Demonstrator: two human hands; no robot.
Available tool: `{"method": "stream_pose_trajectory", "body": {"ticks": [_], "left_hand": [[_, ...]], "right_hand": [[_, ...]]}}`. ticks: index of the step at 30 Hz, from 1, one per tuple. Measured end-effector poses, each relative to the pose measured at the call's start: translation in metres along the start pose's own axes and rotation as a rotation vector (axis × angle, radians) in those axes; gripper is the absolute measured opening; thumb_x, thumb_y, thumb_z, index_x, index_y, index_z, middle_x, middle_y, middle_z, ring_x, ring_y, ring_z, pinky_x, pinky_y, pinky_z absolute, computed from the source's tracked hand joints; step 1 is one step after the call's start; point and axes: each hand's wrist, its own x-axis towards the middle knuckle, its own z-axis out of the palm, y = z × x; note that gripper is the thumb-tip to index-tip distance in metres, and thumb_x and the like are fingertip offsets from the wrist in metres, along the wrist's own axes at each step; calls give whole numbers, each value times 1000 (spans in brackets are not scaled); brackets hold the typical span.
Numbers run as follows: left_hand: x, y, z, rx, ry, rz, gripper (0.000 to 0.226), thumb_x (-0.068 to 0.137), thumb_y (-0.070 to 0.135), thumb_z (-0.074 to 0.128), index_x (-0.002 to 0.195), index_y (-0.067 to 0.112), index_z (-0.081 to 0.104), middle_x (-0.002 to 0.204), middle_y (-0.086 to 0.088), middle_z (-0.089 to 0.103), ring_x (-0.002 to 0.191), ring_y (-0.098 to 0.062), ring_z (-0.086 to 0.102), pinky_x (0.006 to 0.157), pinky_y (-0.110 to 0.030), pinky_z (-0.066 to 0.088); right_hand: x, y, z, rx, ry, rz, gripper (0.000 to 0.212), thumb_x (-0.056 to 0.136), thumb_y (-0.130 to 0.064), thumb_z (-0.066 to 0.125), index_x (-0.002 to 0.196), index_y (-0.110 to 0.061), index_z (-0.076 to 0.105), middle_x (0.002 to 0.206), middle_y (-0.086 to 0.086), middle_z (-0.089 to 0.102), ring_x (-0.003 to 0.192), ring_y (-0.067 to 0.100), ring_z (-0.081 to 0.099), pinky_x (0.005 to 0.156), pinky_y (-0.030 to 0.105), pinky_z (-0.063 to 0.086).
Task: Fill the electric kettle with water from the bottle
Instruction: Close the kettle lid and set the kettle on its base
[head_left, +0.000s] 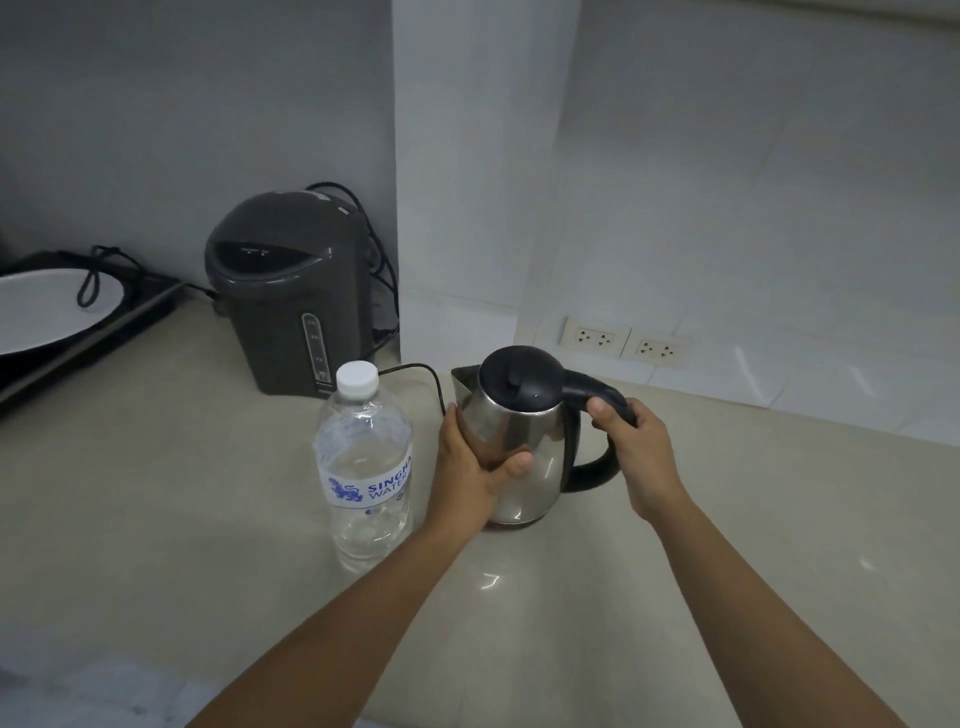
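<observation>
A steel electric kettle (535, 441) with a black lid and black handle stands on the beige counter (182, 493), its lid down. My left hand (470, 467) is wrapped around the kettle's steel body on its left side. My right hand (636, 441) grips the black handle near its top, thumb on the upper part. Just left of the kettle stands a clear plastic water bottle (366, 467), upright, with a white cap screwed on and a blue-and-white label. Neither hand touches the bottle.
A dark grey hot-water dispenser (283, 291) stands at the back by the wall with black cords behind it. A black cooktop holding a white plate (47, 306) sits at the far left. Two wall sockets (623, 340) are behind the kettle.
</observation>
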Motion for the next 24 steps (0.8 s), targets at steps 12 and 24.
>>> {"method": "stream_pose_trajectory", "body": {"ticks": [12, 24], "left_hand": [[69, -5, 19, -55, 77, -19, 108, 56, 64, 82, 146, 31, 32, 138, 5, 52, 124, -17, 53, 100, -47, 49], [111, -16, 34, -22, 118, -42, 113, 60, 63, 79, 152, 33, 21, 146, 9, 43, 132, -15, 45, 107, -41, 43]], "right_hand": [[73, -6, 11, -33, -11, 19, 47, 61, -66, 74, 91, -30, 67, 87, -11, 72, 85, 2, 66, 70, 23, 43], [127, 8, 18, -19, -59, 41, 29, 81, -50, 74, 97, -27, 67, 100, -5, 71, 99, 14, 65, 76, 25, 44]]}}
